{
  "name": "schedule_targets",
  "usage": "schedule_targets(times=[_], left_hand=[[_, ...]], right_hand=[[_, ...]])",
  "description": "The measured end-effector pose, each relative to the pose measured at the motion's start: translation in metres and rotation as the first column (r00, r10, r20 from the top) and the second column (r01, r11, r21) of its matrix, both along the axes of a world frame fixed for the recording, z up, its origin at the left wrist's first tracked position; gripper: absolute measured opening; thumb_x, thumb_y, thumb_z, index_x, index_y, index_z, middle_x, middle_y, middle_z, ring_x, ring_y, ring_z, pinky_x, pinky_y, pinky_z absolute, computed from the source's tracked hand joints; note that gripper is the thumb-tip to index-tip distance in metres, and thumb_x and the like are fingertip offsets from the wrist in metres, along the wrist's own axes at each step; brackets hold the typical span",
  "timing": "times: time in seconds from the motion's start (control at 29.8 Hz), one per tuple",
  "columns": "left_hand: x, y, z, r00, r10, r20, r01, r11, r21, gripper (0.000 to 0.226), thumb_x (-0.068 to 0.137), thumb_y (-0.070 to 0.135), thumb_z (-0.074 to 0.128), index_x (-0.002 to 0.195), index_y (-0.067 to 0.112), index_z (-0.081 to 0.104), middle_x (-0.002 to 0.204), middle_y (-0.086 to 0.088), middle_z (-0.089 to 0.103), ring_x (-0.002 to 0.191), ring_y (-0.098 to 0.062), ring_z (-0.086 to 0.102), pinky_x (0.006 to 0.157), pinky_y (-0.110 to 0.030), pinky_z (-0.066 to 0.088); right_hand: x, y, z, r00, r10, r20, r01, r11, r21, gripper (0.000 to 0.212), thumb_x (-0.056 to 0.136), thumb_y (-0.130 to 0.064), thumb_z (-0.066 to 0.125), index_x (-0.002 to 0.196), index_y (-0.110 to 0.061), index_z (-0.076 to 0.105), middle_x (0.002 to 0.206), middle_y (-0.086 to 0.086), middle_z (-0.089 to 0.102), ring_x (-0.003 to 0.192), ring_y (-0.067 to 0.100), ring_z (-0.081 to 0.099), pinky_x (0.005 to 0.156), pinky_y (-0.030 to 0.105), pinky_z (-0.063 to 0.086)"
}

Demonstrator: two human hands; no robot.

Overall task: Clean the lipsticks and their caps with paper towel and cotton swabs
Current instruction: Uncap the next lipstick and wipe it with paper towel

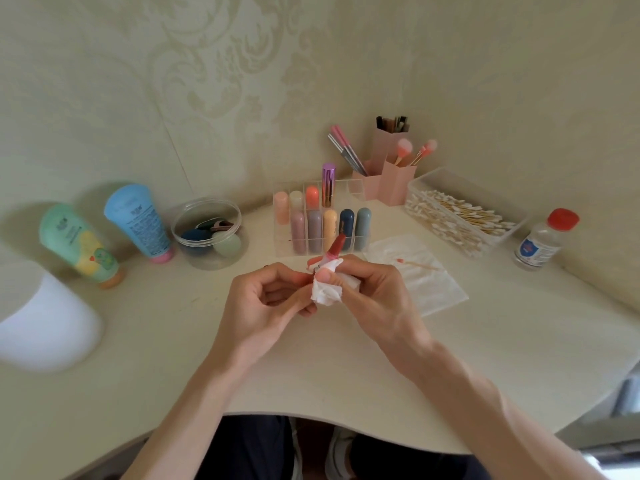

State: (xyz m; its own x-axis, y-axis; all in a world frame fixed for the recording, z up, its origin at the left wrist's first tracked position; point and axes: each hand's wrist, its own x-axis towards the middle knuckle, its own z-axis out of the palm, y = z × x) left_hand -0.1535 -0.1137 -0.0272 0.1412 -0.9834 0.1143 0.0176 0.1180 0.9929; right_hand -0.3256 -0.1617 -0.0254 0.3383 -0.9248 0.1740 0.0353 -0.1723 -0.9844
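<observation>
On the counter (311, 375), at far left, a blurred white object (48, 320) is seen. Next to it a green tube (78, 244) and a blue tube (138, 223) are stood on their caps, followed by a clear tub (178, 237) holding sponges. Above the counter's middle, the left grip (266, 299) is curled. The lower end of a lipstick (335, 249) seems to be pinched in its fingertips, though that part is mostly hidden. The lipstick is held tilted with its red tip raised, just in front of a clear organiser (346, 195) in which capped lipsticks are stood in two rows. A crumpled paper towel (327, 289) is wrapped round the lipstick's body and is clamped there by the right grip (374, 289), thumb pressed onto the paper. Behind the organiser, pink holders (396, 181) with brushes are set. Right of the grips, a flat white sheet (433, 296) is laid with a used swab (417, 264) on it. Further right, a clear box (478, 192) of cotton swabs is placed, then a bottle (542, 242) with a red cap.
</observation>
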Motion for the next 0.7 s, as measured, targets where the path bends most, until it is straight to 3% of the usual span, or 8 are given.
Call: schedule_targets(times=[0.1, 0.2, 0.3, 0.37, 0.44, 0.57, 0.7], left_hand=[[0.0009, -0.0011, 0.0002, 0.995, -0.082, -0.052, 0.084, 0.995, 0.045, 0.024, 0.084, 0.017, 0.070, 0.101, 0.002, 0.076, 0.084, -0.017, 0.078, 0.071, -0.027, 0.076, 0.063, -0.026, 0.059], [0.0006, -0.0012, -0.0015, 1.000, -0.007, 0.012, 0.007, 1.000, 0.010, 0.022, 0.077, 0.014, 0.079, 0.093, -0.001, 0.077, 0.075, -0.015, 0.076, 0.065, -0.022, 0.073, 0.064, -0.023, 0.057], [-0.0009, -0.0008, -0.0031, 0.996, 0.034, 0.083, -0.031, 0.999, -0.040, 0.023, 0.071, 0.019, 0.083, 0.087, 0.003, 0.077, 0.071, -0.010, 0.075, 0.063, -0.020, 0.071, 0.065, -0.023, 0.057], [-0.0013, -0.0003, -0.0038, 0.990, 0.055, 0.134, -0.047, 0.997, -0.063, 0.023, 0.070, 0.024, 0.084, 0.085, 0.008, 0.077, 0.073, -0.007, 0.076, 0.064, -0.020, 0.071, 0.066, -0.024, 0.057], [-0.0014, -0.0007, -0.0045, 0.979, 0.082, 0.189, -0.066, 0.994, -0.086, 0.023, 0.071, 0.028, 0.085, 0.083, 0.010, 0.076, 0.075, -0.005, 0.076, 0.064, -0.018, 0.070, 0.067, -0.024, 0.056], [-0.0035, -0.0015, -0.0051, 0.966, 0.105, 0.236, -0.080, 0.990, -0.112, 0.023, 0.073, 0.030, 0.085, 0.082, 0.012, 0.074, 0.077, -0.003, 0.076, 0.063, -0.017, 0.067, 0.066, -0.024, 0.055], [-0.0034, -0.0028, -0.0061, 0.973, 0.048, 0.226, -0.033, 0.997, -0.072, 0.015, 0.077, 0.020, 0.086, 0.083, 0.013, 0.074, 0.076, -0.002, 0.076, 0.060, -0.013, 0.065, 0.061, -0.021, 0.050]], right_hand=[[-0.0023, 0.0009, 0.0024, 1.000, 0.017, 0.019, -0.017, 1.000, 0.025, 0.024, 0.096, -0.024, 0.074, 0.097, -0.001, 0.080, 0.108, 0.007, 0.077, 0.108, 0.030, 0.069, 0.097, 0.048, 0.051], [-0.0003, 0.0019, 0.0027, 1.000, 0.011, 0.011, -0.011, 0.998, 0.056, 0.015, 0.096, -0.021, 0.074, 0.093, -0.009, 0.082, 0.108, 0.008, 0.078, 0.109, 0.035, 0.067, 0.097, 0.048, 0.051], [0.0015, 0.0025, 0.0022, 1.000, -0.003, 0.020, 0.001, 0.997, 0.072, 0.015, 0.095, -0.020, 0.075, 0.082, -0.017, 0.080, 0.103, 0.009, 0.078, 0.109, 0.034, 0.068, 0.089, 0.033, 0.052], [0.0019, 0.0018, 0.0006, 0.999, -0.030, 0.016, 0.029, 0.998, 0.064, 0.019, 0.094, -0.020, 0.077, 0.075, -0.021, 0.078, 0.098, 0.014, 0.077, 0.099, 0.032, 0.069, 0.085, 0.031, 0.048], [0.0018, 0.0010, -0.0015, 0.998, -0.054, 0.017, 0.052, 0.996, 0.070, 0.018, 0.093, -0.020, 0.079, 0.075, -0.018, 0.079, 0.094, 0.014, 0.076, 0.092, 0.026, 0.069, 0.083, 0.032, 0.047], [-0.0003, 0.0012, -0.0033, 0.997, -0.057, 0.050, 0.052, 0.994, 0.100, 0.011, 0.092, -0.015, 0.079, 0.082, -0.011, 0.081, 0.084, -0.004, 0.073, 0.079, 0.008, 0.064, 0.076, 0.018, 0.047], [-0.0020, -0.0009, -0.0056, 0.992, -0.093, 0.084, 0.083, 0.989, 0.119, 0.009, 0.094, -0.008, 0.075, 0.091, -0.005, 0.082, 0.097, 0.006, 0.077, 0.090, 0.012, 0.070, 0.083, 0.024, 0.053]])
